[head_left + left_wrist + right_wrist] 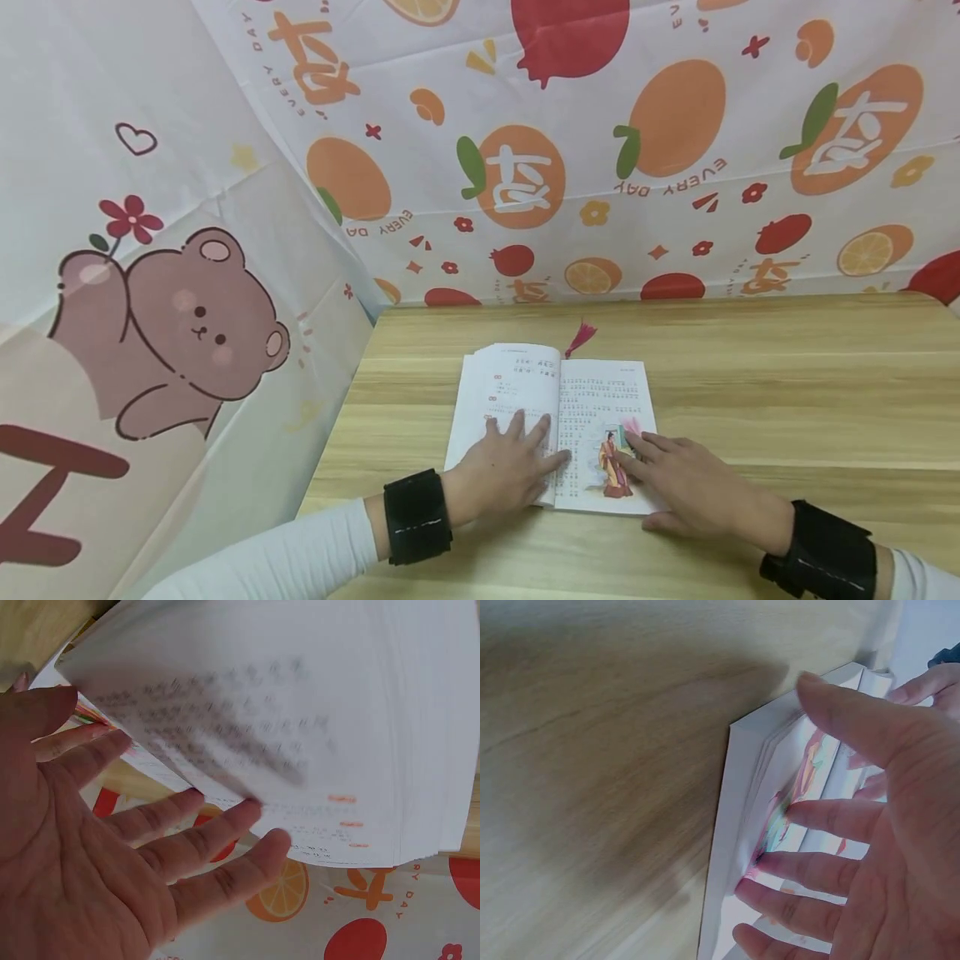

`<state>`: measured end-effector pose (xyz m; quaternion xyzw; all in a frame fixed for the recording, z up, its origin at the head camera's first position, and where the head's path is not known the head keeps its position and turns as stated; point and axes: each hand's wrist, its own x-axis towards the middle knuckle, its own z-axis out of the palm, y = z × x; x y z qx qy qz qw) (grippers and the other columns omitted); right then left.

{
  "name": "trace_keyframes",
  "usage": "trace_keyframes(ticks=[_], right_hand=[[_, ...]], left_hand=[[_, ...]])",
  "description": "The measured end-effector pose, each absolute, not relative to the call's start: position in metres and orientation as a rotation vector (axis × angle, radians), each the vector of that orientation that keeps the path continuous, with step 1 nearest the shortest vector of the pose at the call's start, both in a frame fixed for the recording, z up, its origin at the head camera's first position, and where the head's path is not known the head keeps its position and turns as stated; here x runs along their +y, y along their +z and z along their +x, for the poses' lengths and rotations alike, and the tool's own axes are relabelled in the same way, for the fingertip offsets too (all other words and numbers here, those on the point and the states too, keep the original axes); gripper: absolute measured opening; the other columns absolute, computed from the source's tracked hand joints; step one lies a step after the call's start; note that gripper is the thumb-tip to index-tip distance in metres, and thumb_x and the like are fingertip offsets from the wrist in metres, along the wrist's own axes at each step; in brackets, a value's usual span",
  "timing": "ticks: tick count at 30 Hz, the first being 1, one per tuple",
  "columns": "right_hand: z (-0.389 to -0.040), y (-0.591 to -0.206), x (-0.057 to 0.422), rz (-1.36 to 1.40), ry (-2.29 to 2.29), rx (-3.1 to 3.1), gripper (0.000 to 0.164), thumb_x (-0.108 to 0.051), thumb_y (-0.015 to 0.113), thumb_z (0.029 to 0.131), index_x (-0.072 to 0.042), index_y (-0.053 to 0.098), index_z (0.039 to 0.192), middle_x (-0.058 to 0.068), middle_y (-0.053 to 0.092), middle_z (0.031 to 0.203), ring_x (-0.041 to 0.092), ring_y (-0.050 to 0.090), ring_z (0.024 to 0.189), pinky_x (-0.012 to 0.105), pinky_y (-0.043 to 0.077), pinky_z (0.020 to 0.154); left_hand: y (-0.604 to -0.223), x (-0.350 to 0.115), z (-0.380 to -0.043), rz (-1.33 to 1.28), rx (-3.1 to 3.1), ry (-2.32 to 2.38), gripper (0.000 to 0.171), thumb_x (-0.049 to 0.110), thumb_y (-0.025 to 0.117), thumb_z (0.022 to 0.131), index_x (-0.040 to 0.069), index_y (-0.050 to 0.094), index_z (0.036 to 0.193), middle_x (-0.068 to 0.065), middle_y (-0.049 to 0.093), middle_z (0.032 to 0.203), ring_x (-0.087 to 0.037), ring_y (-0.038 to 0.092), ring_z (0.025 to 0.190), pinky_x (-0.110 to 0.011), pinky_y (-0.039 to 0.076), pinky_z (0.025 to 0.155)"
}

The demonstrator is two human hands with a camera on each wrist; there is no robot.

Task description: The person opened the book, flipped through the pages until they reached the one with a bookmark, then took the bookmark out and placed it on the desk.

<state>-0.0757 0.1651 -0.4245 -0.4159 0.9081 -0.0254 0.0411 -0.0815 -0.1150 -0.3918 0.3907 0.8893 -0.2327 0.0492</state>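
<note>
An open book (603, 396) lies on the wooden table, printed text on both pages and a colour picture of a robed figure (613, 467) on the right page. My left hand (506, 468) rests on the left page with fingers spread, the thumb reaching toward the gutter. In the left wrist view its straight fingers (225, 832) touch the page surface. My right hand (693, 483) lies at the right page's outer edge, fingertips on the picture. The right wrist view shows those fingers (810, 862) extended, with the thumb by the book's lower corner.
A pink tassel (581, 337) sticks out past the book's top edge. Wooden table top (787, 375) surrounds the book. Behind it hangs a fruit-print cloth (585, 167), and a bear-print cloth (202, 317) hangs at the left. Black bands (417, 517) wrap both wrists.
</note>
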Motion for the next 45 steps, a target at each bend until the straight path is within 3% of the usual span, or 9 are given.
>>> trace_keyframes(ticks=[9,29,35,40,45], right_hand=[[-0.078,-0.421,0.165,-1.221,-0.12,2.768,0.081,-0.049,0.083,0.075,-0.009,0.058,0.141,0.02,0.054,0.145,0.039,0.059,0.124,0.056,0.052,0.094],[-0.087,-0.415,0.168,-1.205,-0.176,2.685,0.07,-0.048,0.081,0.078,-0.014,0.064,0.137,0.019,0.056,0.144,0.039,0.059,0.124,0.054,0.053,0.094],[-0.088,-0.414,0.168,-1.201,-0.217,2.665,0.061,-0.043,0.083,0.078,-0.017,0.068,0.131,0.016,0.06,0.139,0.038,0.062,0.121,0.054,0.054,0.09],[-0.081,-0.417,0.163,-1.181,-0.177,2.729,0.074,-0.054,0.081,0.076,-0.013,0.065,0.135,0.017,0.058,0.141,0.037,0.06,0.122,0.054,0.054,0.091],[-0.075,-0.424,0.157,-1.218,-0.145,2.844,0.079,-0.06,0.077,0.077,-0.007,0.063,0.134,0.018,0.059,0.138,0.036,0.06,0.118,0.051,0.056,0.085]], left_hand=[[-0.391,-0.115,-0.084,1.141,2.703,-0.771,0.053,0.058,0.047,0.099,0.041,0.047,0.149,-0.005,0.046,0.154,-0.031,0.061,0.119,-0.048,0.055,0.089],[-0.389,-0.117,-0.084,1.128,2.731,-0.672,0.051,0.053,0.053,0.099,0.04,0.049,0.147,-0.006,0.049,0.152,-0.031,0.062,0.118,-0.045,0.053,0.092],[-0.388,-0.118,-0.084,1.165,2.74,-0.623,0.051,0.051,0.054,0.099,0.035,0.052,0.147,-0.006,0.045,0.155,-0.029,0.051,0.135,-0.045,0.049,0.102],[-0.391,-0.116,-0.083,1.246,2.693,-0.575,0.052,0.053,0.053,0.099,0.027,0.056,0.144,0.001,0.036,0.161,-0.023,0.033,0.149,-0.047,0.039,0.113],[-0.401,-0.108,-0.079,1.233,2.684,-0.5,0.06,0.062,0.055,0.094,0.023,0.057,0.14,0.0,0.043,0.157,-0.026,0.032,0.149,-0.053,0.041,0.11]])
